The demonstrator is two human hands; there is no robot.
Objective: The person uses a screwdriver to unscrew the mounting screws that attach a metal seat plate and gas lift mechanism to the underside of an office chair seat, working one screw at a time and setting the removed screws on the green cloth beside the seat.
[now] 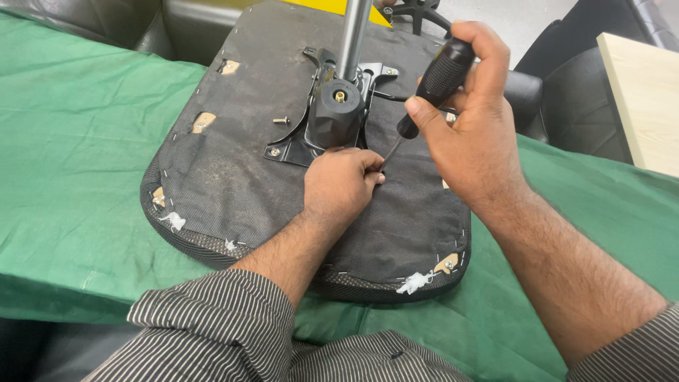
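As the upturned chair seat (233, 177) lay in the middle of the frame on a green cloth (71, 141), its underside showed black fabric, stapled at the edges, with a black metal plate (332, 113) and a grey column (352, 35) near the top. A loose screw (281, 121) lay left of the plate. The left hand (343, 184) was closed at the plate's lower edge; what it pinched was hidden. The right hand (470, 134) was clenched around a black-handled screwdriver (431, 88), its tip by the left fingers.

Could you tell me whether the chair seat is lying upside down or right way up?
Upside down: the chair seat shows its stapled black underside, with the metal mounting plate facing up.
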